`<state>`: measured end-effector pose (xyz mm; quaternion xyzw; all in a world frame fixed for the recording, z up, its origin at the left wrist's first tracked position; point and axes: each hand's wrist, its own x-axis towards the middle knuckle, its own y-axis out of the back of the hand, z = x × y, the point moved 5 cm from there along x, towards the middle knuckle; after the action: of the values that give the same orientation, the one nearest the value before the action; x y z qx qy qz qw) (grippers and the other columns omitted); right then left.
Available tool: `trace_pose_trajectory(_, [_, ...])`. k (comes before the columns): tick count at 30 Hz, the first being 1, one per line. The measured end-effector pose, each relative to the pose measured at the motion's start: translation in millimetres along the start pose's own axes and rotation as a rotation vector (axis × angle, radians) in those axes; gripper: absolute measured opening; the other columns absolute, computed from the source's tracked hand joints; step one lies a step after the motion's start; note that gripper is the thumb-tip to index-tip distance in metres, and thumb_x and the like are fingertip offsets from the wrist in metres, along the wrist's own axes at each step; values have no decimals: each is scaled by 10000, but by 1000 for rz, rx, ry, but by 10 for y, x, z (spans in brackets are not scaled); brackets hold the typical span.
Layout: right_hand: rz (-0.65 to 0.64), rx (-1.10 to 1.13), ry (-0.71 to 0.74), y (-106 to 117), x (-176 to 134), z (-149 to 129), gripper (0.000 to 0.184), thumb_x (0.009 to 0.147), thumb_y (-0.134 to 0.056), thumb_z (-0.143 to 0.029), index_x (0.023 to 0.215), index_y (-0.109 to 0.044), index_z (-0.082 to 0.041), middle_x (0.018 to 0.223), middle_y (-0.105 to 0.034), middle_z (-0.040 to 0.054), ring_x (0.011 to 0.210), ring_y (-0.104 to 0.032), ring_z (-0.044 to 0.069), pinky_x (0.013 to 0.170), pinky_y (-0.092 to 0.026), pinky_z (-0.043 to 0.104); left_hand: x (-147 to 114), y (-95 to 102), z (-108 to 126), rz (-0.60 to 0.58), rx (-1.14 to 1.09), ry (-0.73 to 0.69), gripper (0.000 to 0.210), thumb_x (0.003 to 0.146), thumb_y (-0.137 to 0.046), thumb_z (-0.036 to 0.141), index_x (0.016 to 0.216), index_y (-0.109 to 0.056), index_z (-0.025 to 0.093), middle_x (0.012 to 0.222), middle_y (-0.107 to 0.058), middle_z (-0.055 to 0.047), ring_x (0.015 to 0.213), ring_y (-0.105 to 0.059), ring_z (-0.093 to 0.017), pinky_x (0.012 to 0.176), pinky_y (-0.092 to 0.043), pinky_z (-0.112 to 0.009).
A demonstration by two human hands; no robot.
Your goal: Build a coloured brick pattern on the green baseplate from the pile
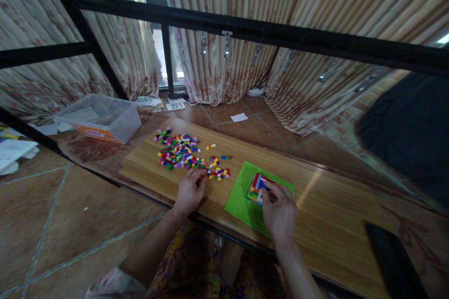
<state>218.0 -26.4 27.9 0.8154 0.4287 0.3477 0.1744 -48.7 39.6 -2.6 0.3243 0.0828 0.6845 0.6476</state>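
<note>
A green baseplate [238, 201] lies on the wooden board, carrying a small block of multicoloured building bricks [258, 187]. My right hand [280, 208] is over the right side of that block, fingertips closed in against its top. Whether a loose brick sits between those fingers is hidden. To the left, my left hand [191, 190] rests at the near edge of a heap of small loose bricks [179, 152], its thumb and forefinger pinched together. What they hold, if anything, is too small to make out. A smaller cluster of bricks [219, 173] lies just right of these fingers.
A clear plastic bin [105, 117] with an orange label stands at the left. A black phone-like slab [393, 257] lies at the wooden board's [329, 215] right end. Black metal bars [245, 23] cross in front of striped curtains [231, 70]. Papers [239, 117] lie on the tiled floor.
</note>
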Motion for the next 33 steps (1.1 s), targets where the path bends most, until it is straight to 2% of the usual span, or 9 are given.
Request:
trace_pose_trajectory(11, [57, -81, 9, 166, -37, -52, 259, 866, -548, -378, 938, -723, -202, 943, -705, 86, 839, -635, 212, 794, -484, 347, -5, -6, 5, -6, -3, 3, 172, 878, -531, 191, 982, -668, 203, 995, -674, -72, 908, -651, -195, 828, -545, -319])
trace_pose_trajectory(17, [97, -63, -52, 294, -137, -51, 302, 844, -593, -465, 903, -722, -199, 934, -711, 81, 814, -640, 208, 761, -480, 331, -27, -37, 101, -1, 62, -103, 208, 887, -540, 173, 1043, -671, 217, 1047, -671, -66, 969, -650, -190, 884, -542, -321])
trace_pose_trajectory(22, [88, -49, -131, 371, -220, -29, 326, 825, -611, -492, 917, -732, -203, 955, -716, 67, 757, -653, 186, 707, -482, 306, 69, -134, 216, -23, 175, -144, 221, 880, -561, 159, 1061, -669, 229, 1061, -663, -59, 982, -640, -189, 886, -544, -323])
trace_pose_trajectory(25, [83, -10, -173, 410, -265, 2, 342, 816, -619, -500, 931, -734, -199, 947, -713, 71, 750, -655, 186, 691, -488, 301, 183, -242, 340, -84, 292, -188, 216, 862, -588, 170, 1053, -676, 221, 1086, -647, -72, 1022, -614, -210, 918, -524, -350])
trace_pose_trajectory(28, [93, 23, -207, 454, -315, 39, 353, 809, -622, -507, 930, -733, -195, 952, -711, 77, 797, -661, 199, 731, -498, 311, 303, -375, 465, -206, 429, -237, 185, 842, -587, 159, 979, -700, 212, 1058, -638, -78, 1015, -591, -225, 933, -497, -378])
trace_pose_trajectory(33, [100, 26, -230, 506, -376, 108, 346, 792, -636, -518, 899, -732, -203, 933, -713, 68, 808, -667, 204, 754, -501, 317, 451, -481, 594, -341, 587, -215, 148, 815, -595, 168, 886, -720, 202, 974, -650, -88, 988, -573, -244, 917, -470, -403])
